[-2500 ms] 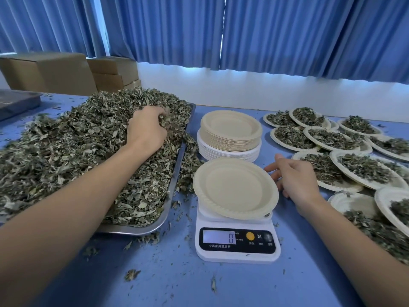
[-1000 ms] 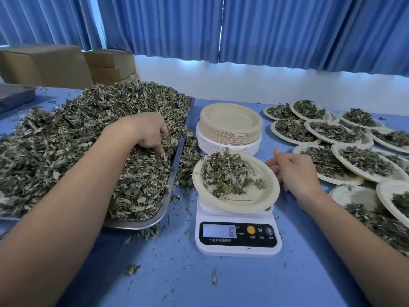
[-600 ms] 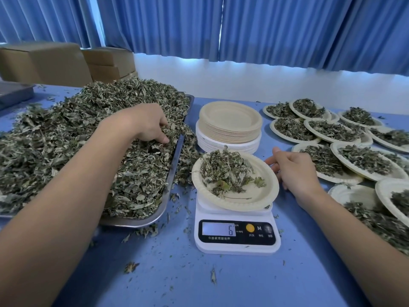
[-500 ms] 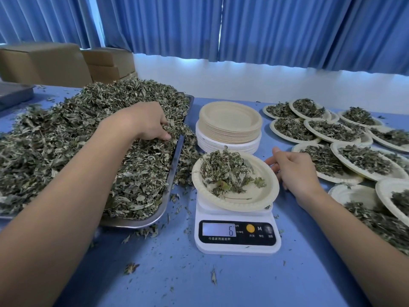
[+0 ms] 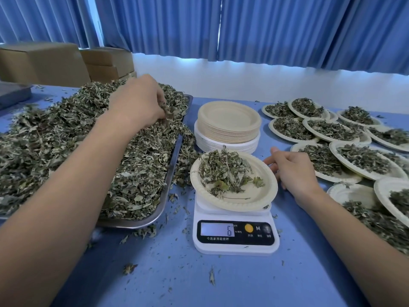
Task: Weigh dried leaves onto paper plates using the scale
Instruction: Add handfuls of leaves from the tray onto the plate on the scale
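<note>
- Left hand (image 5: 137,100) pinches dried green leaves (image 5: 66,140) above the metal tray (image 5: 170,173).
- Right hand (image 5: 292,171), fingers loosely spread, touches the leaf-filled beige paper plate (image 5: 259,196) on the white digital scale (image 5: 235,238).

My left hand (image 5: 138,100) closes over a pinch of dried green leaves, my fingertips buried among them, so I cannot tell how much I hold. The heap of dried leaves (image 5: 66,140) hides most of the shallow steel tray (image 5: 174,151) and runs off the left edge. The small print on the white digital scale (image 5: 235,235) is too fine to read
</note>
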Motion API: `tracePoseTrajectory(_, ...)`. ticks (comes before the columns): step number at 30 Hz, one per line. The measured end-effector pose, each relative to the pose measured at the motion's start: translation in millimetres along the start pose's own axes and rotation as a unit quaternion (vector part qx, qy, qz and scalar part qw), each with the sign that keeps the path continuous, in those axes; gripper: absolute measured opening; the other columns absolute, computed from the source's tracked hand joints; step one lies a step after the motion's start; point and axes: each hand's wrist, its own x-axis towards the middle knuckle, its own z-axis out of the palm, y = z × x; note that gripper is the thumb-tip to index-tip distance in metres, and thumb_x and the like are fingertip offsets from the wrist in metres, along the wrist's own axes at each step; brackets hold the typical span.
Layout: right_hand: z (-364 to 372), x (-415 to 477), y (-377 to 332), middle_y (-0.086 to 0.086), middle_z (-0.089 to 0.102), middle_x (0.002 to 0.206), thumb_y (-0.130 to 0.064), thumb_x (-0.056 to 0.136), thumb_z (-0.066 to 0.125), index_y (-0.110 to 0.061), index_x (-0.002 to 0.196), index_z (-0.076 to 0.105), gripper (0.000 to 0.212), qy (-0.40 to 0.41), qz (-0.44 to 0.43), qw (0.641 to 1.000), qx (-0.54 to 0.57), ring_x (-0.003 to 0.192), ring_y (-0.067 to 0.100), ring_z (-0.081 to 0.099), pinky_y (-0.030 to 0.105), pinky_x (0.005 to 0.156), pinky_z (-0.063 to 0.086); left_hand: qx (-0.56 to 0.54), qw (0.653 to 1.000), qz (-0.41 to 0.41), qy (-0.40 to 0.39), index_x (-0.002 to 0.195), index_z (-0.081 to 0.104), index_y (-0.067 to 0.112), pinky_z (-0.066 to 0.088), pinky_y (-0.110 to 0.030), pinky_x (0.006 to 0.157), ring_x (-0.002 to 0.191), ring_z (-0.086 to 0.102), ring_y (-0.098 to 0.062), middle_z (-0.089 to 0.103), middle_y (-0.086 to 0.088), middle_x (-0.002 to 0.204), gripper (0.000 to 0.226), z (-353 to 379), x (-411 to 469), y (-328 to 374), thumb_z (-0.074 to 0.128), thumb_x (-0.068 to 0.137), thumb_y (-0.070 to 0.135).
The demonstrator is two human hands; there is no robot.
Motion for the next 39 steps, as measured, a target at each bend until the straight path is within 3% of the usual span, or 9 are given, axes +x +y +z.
tracePoseTrajectory(4, 0.6, 0.8, 0.5, 0.004, 0.069, 0.056, -0.037, 0.105, 0.053, -0.016, 0.064, 0.076, 0.051, 0.001, 0.002, 1.0, -0.011, 0.035, 0.011, 0.051, 0.013, 0.036, 0.035, -0.073, 0.995, 0.023, 0.061, 0.097, 0.077, 0.026, 0.055, -0.043, 0.085, 0.094, 0.064, -0.035, 0.072, -0.007, 0.1, 0.018, 0.3, -8.6, 17.3, 0.083, 0.081, 0.026)
tracePoseTrajectory(6, 0.6, 1.0, 0.5, 0.004, 0.069, 0.056, -0.036, 0.105, 0.054, -0.016, 0.064, 0.076, 0.051, 0.002, 0.003, 1.0, -0.009, 0.035, 0.011, 0.052, 0.013, 0.036, 0.035, -0.171, 0.983, 0.062, 0.026, 0.089, 0.078, 0.021, 0.059, -0.041, 0.082, 0.083, 0.068, -0.026, 0.074, -0.002, 0.084, 0.011, 0.2, -16.6, 31.4, 0.084, 0.08, 0.022)
tracePoseTrajectory(10, 0.0, 1.1, 0.8, 0.005, 0.07, 0.057, -0.036, 0.104, 0.054, -0.015, 0.066, 0.077, 0.049, 0.001, 0.001, 1.0, -0.011, 0.036, 0.011, 0.052, 0.014, 0.036, 0.036, -0.316, 0.939, 0.115, -0.079, 0.091, 0.078, 0.015, 0.06, -0.041, 0.086, 0.083, 0.075, -0.018, 0.078, -0.001, 0.083, 0.015, 9.2, -35.8, 61.6, 0.086, 0.078, 0.015)
tracePoseTrajectory(18, 0.1, 0.8, 0.3, 0.0, 0.068, 0.053, -0.035, 0.105, 0.055, -0.014, 0.07, 0.076, 0.046, 0.0, 0.0, 1.0, -0.005, 0.035, 0.009, 0.052, 0.014, 0.035, 0.037, -0.364, 0.895, 0.177, -0.188, 0.102, 0.076, 0.004, 0.049, -0.016, 0.081, 0.073, 0.061, -0.003, 0.074, -0.001, 0.086, 0.02, 30.5, -49.9, 75.6, 0.081, 0.082, 0.008)
tracePoseTrajectory(24, 0.6, -0.5, -0.9, 0.0, 0.068, 0.053, -0.034, 0.106, 0.055, -0.011, 0.071, 0.076, 0.047, -0.004, -0.001, 1.0, -0.005, 0.034, 0.009, 0.051, 0.014, 0.035, 0.036, -0.406, 0.871, 0.16, -0.228, 0.101, 0.076, 0.01, 0.055, -0.033, 0.094, 0.096, 0.074, -0.022, 0.078, -0.008, 0.098, 0.022, 21.0, -41.8, 65.8, 0.083, 0.081, 0.014)
tracePoseTrajectory(28, 0.4, -0.4, -1.5, -0.001, 0.066, 0.051, -0.034, 0.105, 0.055, -0.01, 0.07, 0.076, 0.047, -0.004, 0.002, 1.0, -0.005, 0.034, 0.008, 0.05, 0.014, 0.035, 0.035, -0.39, 0.89, 0.127, -0.202, 0.101, 0.077, 0.016, 0.055, -0.037, 0.091, 0.095, 0.073, -0.02, 0.078, -0.003, 0.097, 0.016, 10.7, -33.5, 57.5, 0.079, 0.087, 0.023)
tracePoseTrajectory(32, 0.4, -1.1, -2.1, 0.0, 0.068, 0.053, -0.033, 0.106, 0.054, -0.01, 0.071, 0.076, 0.047, -0.004, 0.001, 1.0, -0.006, 0.034, 0.007, 0.051, 0.013, 0.035, 0.036, -0.342, 0.921, 0.091, -0.166, 0.1, 0.076, 0.014, 0.058, -0.024, 0.078, 0.086, 0.075, -0.016, 0.078, -0.001, 0.091, 0.016, 2.4, -21.0, 39.2, 0.073, 0.093, 0.027)
tracePoseTrajectory(36, 1.0, -1.3, -2.0, -0.001, 0.068, 0.053, -0.033, 0.105, 0.054, -0.012, 0.069, 0.075, 0.047, -0.002, -0.002, 1.0, -0.01, 0.034, 0.006, 0.051, 0.013, 0.035, 0.035, -0.162, 0.972, 0.085, -0.15, 0.099, 0.076, 0.017, 0.055, -0.033, 0.085, 0.084, 0.072, -0.018, 0.074, 0.002, 0.089, 0.015, 2.0, -6.3, 14.5, 0.07, 0.094, 0.03)
tracePoseTrajectory(39, 0.9, -0.9, -1.7, -0.001, 0.068, 0.053, -0.033, 0.105, 0.054, -0.012, 0.069, 0.075, 0.047, -0.002, -0.005, 1.0, -0.011, 0.033, 0.005, 0.05, 0.012, 0.035, 0.035, -0.028, 0.979, 0.064, -0.193, 0.108, 0.074, 0.019, 0.045, -0.035, 0.091, 0.099, 0.062, -0.022, 0.068, 0.0, 0.111, 0.019, 8.5, 2.5, -2.8, 0.07, 0.094, 0.031)
